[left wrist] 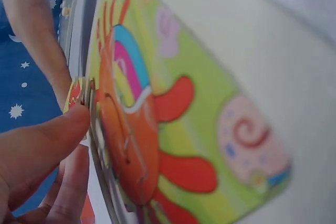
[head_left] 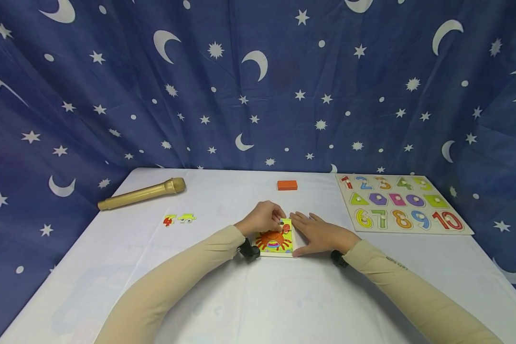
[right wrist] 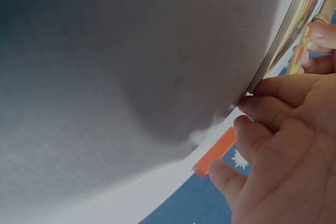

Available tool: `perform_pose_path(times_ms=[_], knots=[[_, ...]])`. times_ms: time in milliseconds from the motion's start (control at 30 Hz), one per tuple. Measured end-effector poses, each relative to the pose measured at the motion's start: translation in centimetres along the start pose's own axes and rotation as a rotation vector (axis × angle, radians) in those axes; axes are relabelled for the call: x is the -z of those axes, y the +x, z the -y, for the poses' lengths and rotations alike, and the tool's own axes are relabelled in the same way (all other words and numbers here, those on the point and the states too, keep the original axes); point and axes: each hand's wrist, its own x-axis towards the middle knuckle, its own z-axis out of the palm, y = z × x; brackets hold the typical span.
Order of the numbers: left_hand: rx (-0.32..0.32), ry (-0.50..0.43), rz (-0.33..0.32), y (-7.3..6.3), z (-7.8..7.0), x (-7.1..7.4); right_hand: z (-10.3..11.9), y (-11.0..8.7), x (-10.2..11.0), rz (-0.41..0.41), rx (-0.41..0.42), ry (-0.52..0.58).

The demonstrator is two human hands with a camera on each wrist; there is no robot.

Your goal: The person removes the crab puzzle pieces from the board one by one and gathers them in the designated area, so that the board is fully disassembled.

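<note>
A crab jigsaw puzzle (head_left: 274,244) in a shallow wooden tray lies on the table between both hands. My left hand (head_left: 263,219) is over its upper part and pinches a small puzzle piece (left wrist: 76,93), yellow with red, between thumb and fingers. In the left wrist view the piece stands tilted close to the tray's far part. My right hand (head_left: 323,234) rests beside the tray with fingers extended, its fingertips (right wrist: 258,84) right at the tray's right edge. The left hand hides part of the puzzle's upper left.
Two loose puzzle pieces, one red and yellow (head_left: 169,220) and one yellow-green (head_left: 187,218), lie to the left. Behind them is a gold microphone (head_left: 142,195). An orange block (head_left: 287,185) lies at the back, and a number and shape board (head_left: 347,191) at the right.
</note>
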Motion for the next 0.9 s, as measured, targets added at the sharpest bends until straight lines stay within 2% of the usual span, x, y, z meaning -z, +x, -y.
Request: perform_pose_path(times_ms=[233,333,433,667,800,900], knots=[[-0.050,-0.041,0.006,-0.5,0.2,1.2,-0.1,0.0,0.0,0.001,0.001,0.000],[-0.073,-0.058,0.015,-1.2,0.7,2.4,0.0,0.1,0.0,0.007,-0.006,0.002],[-0.067,-0.085,0.013,-2.2,1.4,4.0,0.1,0.1,0.0,0.009,-0.014,0.005],[-0.046,-0.145,-0.038,-5.4,4.4,8.8,0.2,-0.2,-0.1,-0.009,-0.012,0.002],[-0.051,-0.108,-0.095,-7.2,6.5,10.8,0.2,-0.2,-0.2,-0.015,-0.012,0.008],[-0.039,-0.060,-0.127,-8.4,8.2,11.8,0.1,-0.1,-0.3,-0.017,-0.007,0.019]])
